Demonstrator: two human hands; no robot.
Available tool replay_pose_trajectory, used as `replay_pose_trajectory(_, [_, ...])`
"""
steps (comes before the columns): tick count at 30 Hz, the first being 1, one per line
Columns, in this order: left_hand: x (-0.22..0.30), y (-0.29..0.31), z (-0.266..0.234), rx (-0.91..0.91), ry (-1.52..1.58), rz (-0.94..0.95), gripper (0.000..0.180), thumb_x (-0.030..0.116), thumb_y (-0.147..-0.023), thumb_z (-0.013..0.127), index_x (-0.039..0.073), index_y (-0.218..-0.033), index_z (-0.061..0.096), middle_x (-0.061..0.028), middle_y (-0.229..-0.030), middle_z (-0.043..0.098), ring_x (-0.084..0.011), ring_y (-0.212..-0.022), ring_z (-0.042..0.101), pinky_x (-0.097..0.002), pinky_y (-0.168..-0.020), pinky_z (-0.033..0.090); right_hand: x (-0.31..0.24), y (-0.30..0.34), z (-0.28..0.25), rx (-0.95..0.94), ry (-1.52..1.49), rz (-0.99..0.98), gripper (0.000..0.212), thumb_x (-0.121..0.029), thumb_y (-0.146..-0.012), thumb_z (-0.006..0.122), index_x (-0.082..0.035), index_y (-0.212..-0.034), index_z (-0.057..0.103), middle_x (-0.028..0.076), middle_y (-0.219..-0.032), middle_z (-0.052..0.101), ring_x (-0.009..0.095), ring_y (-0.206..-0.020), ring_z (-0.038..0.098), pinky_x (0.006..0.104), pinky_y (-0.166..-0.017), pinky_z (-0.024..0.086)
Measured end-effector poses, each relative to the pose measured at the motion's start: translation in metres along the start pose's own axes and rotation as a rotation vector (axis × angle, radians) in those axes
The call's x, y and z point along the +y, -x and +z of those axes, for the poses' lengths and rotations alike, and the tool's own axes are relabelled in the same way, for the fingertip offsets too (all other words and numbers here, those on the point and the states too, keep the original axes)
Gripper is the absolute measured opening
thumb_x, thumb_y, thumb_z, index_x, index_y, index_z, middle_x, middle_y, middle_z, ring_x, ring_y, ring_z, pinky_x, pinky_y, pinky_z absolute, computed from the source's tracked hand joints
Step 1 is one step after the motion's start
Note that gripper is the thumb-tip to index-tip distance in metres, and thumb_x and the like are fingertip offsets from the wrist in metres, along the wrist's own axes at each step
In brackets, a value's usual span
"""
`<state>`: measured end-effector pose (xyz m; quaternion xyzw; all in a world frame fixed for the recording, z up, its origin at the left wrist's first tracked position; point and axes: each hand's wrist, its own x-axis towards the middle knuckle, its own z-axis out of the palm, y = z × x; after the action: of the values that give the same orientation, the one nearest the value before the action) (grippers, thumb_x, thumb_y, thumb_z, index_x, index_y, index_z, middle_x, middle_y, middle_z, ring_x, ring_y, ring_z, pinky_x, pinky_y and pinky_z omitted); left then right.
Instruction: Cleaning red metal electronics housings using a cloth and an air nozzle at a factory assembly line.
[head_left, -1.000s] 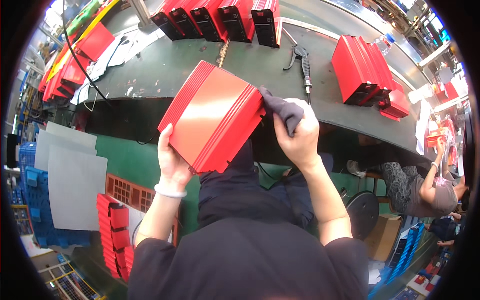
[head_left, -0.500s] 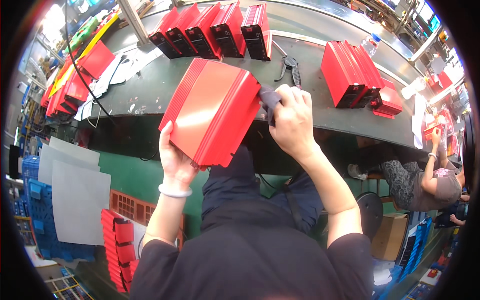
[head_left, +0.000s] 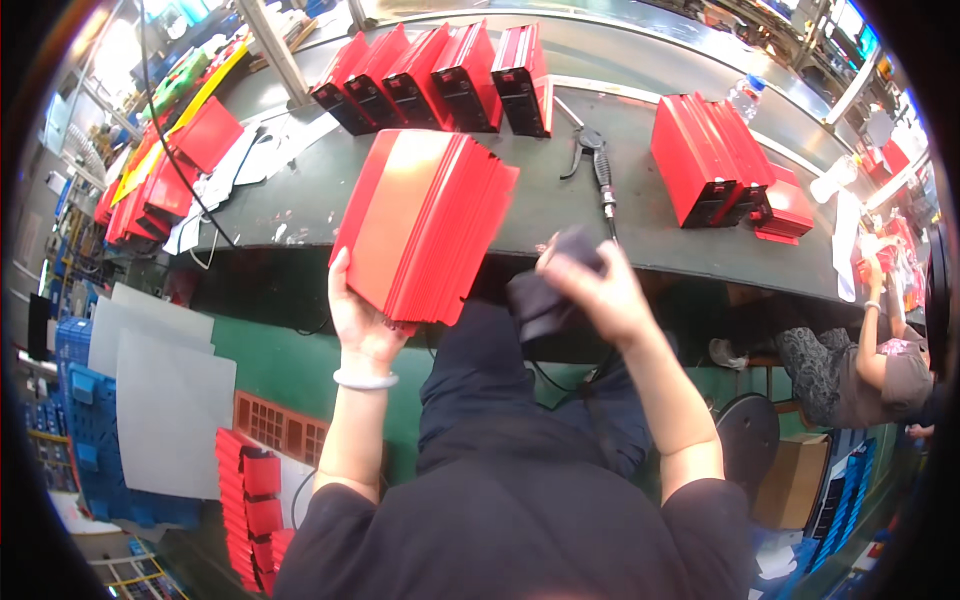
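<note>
My left hand (head_left: 364, 322) grips the lower left corner of a red ribbed metal casing (head_left: 398, 215), held tilted above the near edge of the bench. To the right of the casing, my right hand (head_left: 606, 290) holds a dark cloth (head_left: 553, 285), blurred by motion and apart from the casing. Beyond that hand an air blow gun (head_left: 592, 145) with a hose lies on the bench. A row of several red and black casings (head_left: 467, 75) stands upright along the far side.
On the dark bench (head_left: 590, 220), more red casings (head_left: 705, 160) stand at the right beside a smaller red one (head_left: 785, 207). White papers (head_left: 250, 155) lie at the left. Grey sheets (head_left: 170, 410) and red parts (head_left: 245, 500) are at my lower left. A co-worker (head_left: 860, 370) sits at the right.
My right hand has moved down and away from the casing's right end with the cloth. The casing has turned in my left hand, showing more of its ribbed side.
</note>
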<state>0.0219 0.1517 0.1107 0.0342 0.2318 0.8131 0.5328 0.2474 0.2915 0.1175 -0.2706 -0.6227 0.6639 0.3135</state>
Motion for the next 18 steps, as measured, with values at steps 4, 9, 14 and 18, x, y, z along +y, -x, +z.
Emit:
replay_pose_trajectory(4, [0.005, 0.003, 0.000, -0.082, 0.048, 0.025, 0.054, 0.042, -0.090, 0.052, 0.010, -0.133, 0.047, -0.0124, -0.131, 0.054, -0.0321, -0.113, 0.057, -0.0508, -0.091, 0.051, 0.008, -0.094, -0.079, 0.494, 0.683, -0.389, 0.041, -0.038, -0.085, 0.067, 0.002, -0.090, 0.061, 0.013, -0.082, 0.059, 0.027, -0.079, 0.062, 0.0374, -0.068, 0.049])
replay_pose_trajectory(9, [0.009, 0.004, 0.000, -0.052, 0.038, 0.034, 0.054, 0.043, -0.089, 0.053, 0.009, -0.130, 0.049, -0.0120, -0.129, 0.055, -0.0315, -0.113, 0.057, -0.0499, -0.092, 0.050, 0.043, -0.158, -0.117, 0.314, 1.432, 0.141, 0.073, -0.056, -0.073, 0.067, 0.006, -0.110, 0.057, 0.028, -0.116, 0.056, 0.037, -0.104, 0.061, 0.0428, -0.087, 0.051])
replay_pose_trajectory(14, [0.022, 0.015, -0.014, -0.048, 0.082, 0.097, 0.056, 0.040, -0.090, 0.053, 0.005, -0.133, 0.045, -0.0139, -0.130, 0.053, -0.0325, -0.116, 0.054, -0.0498, -0.097, 0.046, 0.040, -0.168, -0.119, 0.270, 1.340, 0.236, 0.054, -0.043, -0.067, 0.064, 0.004, -0.094, 0.068, 0.025, -0.100, 0.066, 0.035, -0.096, 0.065, 0.0429, -0.084, 0.052])
replay_pose_trajectory(18, [0.033, 0.027, -0.027, -0.052, 0.078, 0.114, 0.060, 0.045, -0.087, 0.055, 0.007, -0.132, 0.046, -0.0124, -0.129, 0.054, -0.0313, -0.115, 0.055, -0.0484, -0.095, 0.048, 0.056, -0.161, -0.138, 0.364, 0.859, 0.017, 0.043, -0.033, -0.063, 0.072, 0.005, -0.083, 0.065, 0.016, -0.080, 0.067, 0.028, -0.075, 0.067, 0.0372, -0.071, 0.051])
